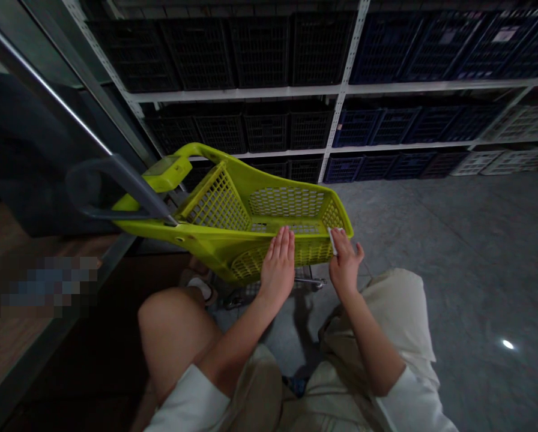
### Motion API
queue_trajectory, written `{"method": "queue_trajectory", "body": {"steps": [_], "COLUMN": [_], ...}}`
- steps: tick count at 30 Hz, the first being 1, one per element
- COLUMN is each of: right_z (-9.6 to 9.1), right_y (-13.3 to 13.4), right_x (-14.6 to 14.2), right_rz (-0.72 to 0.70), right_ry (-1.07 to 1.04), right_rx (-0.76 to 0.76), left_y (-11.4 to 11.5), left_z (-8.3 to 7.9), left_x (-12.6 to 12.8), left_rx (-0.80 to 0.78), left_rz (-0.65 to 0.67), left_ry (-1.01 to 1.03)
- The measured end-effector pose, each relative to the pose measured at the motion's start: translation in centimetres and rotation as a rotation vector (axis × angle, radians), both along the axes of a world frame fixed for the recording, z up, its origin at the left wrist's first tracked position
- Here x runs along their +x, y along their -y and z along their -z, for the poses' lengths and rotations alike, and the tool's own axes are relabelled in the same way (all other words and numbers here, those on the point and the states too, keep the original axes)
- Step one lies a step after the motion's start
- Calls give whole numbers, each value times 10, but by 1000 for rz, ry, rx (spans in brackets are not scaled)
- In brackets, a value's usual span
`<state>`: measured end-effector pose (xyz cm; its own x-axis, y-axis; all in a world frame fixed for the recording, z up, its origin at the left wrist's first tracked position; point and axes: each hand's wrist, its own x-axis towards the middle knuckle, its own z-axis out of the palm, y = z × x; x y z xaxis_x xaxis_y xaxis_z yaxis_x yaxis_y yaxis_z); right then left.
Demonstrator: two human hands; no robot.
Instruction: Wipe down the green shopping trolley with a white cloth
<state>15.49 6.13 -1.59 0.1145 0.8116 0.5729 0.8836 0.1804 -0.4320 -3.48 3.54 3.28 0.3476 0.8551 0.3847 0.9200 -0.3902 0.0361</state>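
Observation:
A yellow-green plastic shopping cart (206, 236) with grid-like openings in its walls stands across in front of my knees. My left hand (278, 263) rests on the cart's near rim, its fingers stretched out flat and close together, holding nothing. To its right, near the front corner of the basket, my right hand (344, 264) presses a small white cloth or tissue (332, 243) against the same rim. Most of that white piece is hidden under the fingers. Inside the basket, a slanted grid panel (219, 204) stands toward the handle end.
Metal shelves (251, 93) with black crates (260, 51) and blue crates (388, 48) line the back. On the left are a brown surface (8, 234), a shiny metal pole (57, 90) and a grey loop handle (134, 183). Grey floor (467, 252) extends to the right.

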Motion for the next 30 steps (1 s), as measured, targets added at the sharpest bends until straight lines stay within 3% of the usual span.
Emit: {"method": "queue_trajectory", "body": {"steps": [4, 8, 16, 25, 30], "right_z": [-21, -29, -16, 20, 31], "right_y": [8, 10, 6, -6, -11], "right_x": [-57, -73, -15, 68, 71], "right_rz": [-213, -286, -351, -160, 25], "right_ry": [55, 35, 141, 39, -93], "right_rx": [-15, -28, 9, 30, 7], "left_y": [-1, -1, 1, 1, 1], "left_z": [1, 0, -2, -5, -5], "left_x": [0, 0, -1, -1, -1], "left_rx": [-5, -14, 3, -35, -29], "left_rz": [-19, -31, 9, -6, -8], "left_ry": [-36, -77, -1, -32, -38]}}
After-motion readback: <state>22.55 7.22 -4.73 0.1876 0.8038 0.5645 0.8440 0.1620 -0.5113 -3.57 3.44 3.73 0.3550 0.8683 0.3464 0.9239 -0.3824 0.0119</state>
